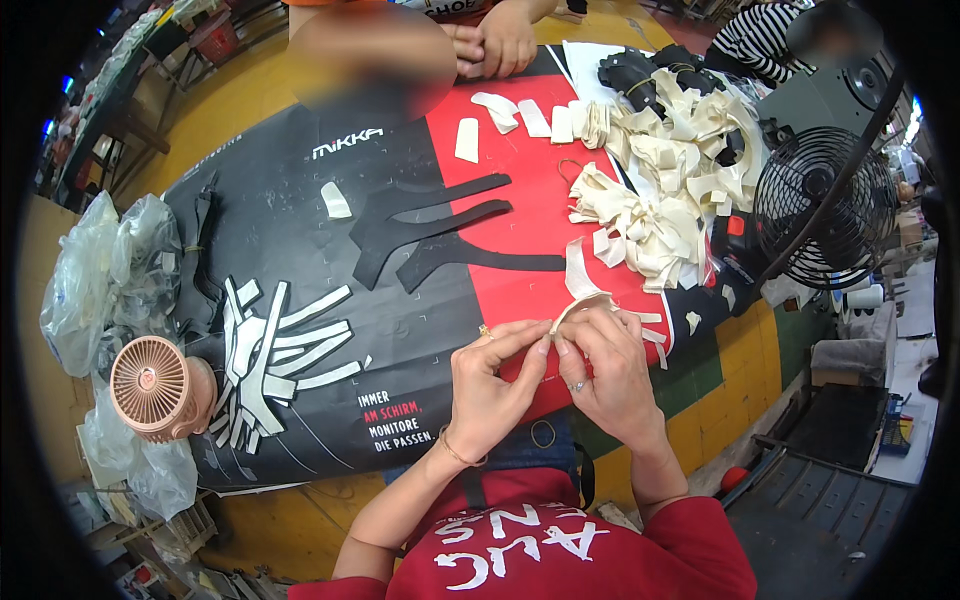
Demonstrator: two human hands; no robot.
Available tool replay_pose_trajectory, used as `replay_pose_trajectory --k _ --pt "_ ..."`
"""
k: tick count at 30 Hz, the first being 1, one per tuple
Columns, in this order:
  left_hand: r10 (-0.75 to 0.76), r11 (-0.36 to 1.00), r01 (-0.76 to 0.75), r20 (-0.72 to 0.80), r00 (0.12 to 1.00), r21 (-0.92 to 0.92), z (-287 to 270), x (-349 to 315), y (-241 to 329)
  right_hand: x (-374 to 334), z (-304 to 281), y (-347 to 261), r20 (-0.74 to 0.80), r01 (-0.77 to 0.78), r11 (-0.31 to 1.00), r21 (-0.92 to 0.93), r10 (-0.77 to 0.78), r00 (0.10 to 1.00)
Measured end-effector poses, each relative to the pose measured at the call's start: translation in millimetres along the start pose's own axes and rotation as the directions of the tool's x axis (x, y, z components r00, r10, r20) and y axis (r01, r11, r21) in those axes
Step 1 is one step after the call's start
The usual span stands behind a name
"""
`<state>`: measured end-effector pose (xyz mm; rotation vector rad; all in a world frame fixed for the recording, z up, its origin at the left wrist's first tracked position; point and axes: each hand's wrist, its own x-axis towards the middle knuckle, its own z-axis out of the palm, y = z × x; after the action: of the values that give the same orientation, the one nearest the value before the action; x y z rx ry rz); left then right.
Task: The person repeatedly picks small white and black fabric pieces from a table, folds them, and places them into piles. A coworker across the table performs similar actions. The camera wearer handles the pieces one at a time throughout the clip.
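Observation:
Over the table's near edge, my left hand and my right hand meet, fingertips pinched together on a cream fabric piece. Its curved upper edge rises above my fingers; the rest is hidden by them. Just beyond lies another cream piece, close to the end of a black Y-shaped cutout. A second forked black cutout rests farther left. Several narrow cream strips are beside my right hand.
A large heap of cream pieces covers the table's right side, near a black fan. At left are a pile of white-faced strips, a pink fan and plastic bags. Across the table, another person's hands rest together.

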<state>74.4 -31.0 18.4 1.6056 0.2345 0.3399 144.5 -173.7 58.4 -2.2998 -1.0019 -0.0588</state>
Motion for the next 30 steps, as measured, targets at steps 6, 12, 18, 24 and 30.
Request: replay_pose_trajectory --k 6,12,18,24,30 --pt "-0.111 0.994 0.111 0.007 0.994 0.000 -0.6 10.0 4.6 3.3 -1.0 5.2 0.000 0.023 1.000 -0.009 -0.023 1.000" --pt "-0.178 0.972 0.179 0.021 0.984 -0.150 -1.0 27.9 -2.0 9.3 -7.0 23.9 -0.032 0.013 0.994 0.107 -0.010 0.999" --pt "-0.272 0.901 0.230 -0.066 0.960 -0.367 -18.1 73.8 -13.8 16.5 -42.2 74.4 -0.097 -0.207 0.686 0.698 0.377 0.921" --pt "-0.324 0.917 0.300 -0.049 0.945 -0.263 3.2 101.0 -32.8 37.2 -73.9 138.2 -0.294 0.349 -0.024 0.937 0.485 0.824" --pt "-0.237 0.971 0.238 -0.111 0.965 0.001 17.7 132.5 -37.7 132.7 -105.9 178.6 -0.632 0.538 0.379 0.753 0.642 0.434"
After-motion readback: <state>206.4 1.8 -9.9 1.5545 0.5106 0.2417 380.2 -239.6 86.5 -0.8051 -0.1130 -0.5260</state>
